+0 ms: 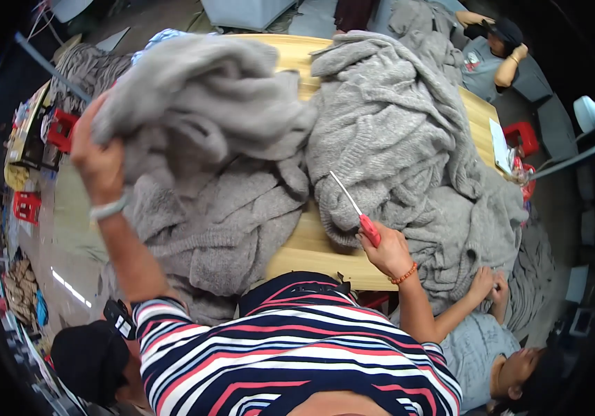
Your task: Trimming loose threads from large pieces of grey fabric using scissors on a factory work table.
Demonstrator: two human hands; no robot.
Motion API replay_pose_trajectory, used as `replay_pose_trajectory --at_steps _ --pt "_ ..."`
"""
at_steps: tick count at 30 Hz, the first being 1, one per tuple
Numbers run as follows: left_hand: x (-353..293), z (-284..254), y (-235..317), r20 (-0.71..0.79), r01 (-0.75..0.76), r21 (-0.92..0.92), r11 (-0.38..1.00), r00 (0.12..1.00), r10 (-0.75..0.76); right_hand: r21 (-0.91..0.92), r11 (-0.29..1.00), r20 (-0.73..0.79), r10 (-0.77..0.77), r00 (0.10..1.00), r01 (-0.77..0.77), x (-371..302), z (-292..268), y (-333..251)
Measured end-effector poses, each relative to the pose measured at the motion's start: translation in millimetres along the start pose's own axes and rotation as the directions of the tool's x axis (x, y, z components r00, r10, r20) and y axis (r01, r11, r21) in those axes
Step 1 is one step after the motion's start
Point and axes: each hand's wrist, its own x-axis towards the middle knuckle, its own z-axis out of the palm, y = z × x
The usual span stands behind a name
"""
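My left hand (97, 158) is raised at the left and grips a bunched grey knitted garment (200, 97), lifting it over a wooden table (311, 249). More of that grey knit (221, 222) hangs down onto the table below it. My right hand (386, 251) holds red-handled scissors (356, 211), their thin blade pointing up and left at a big heap of lighter grey cable-knit garments (394, 139). A pale bangle sits on my left wrist, an orange bead bracelet on my right. My striped shirt fills the lower middle.
A person in a grey top (481, 340) sits at my lower right, hands (486, 284) on the knit heap. Another person (498, 55) sits at the far right end of the table. Red stools (61, 128) stand on the floor at left; a dark cap (89, 357) shows lower left.
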Motion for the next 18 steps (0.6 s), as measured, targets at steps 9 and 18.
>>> replay_pose_trajectory --at_steps 9,18 --pt "-75 -49 -72 -0.143 0.232 0.843 0.486 0.966 -0.213 0.003 1.000 -0.025 0.015 1.000 -0.015 7 -17 6" --pt "-42 255 144 0.460 -0.187 -0.312 0.932 0.828 0.320 0.151 0.986 -0.219 0.097 0.971 -0.065 -22 -43 68"
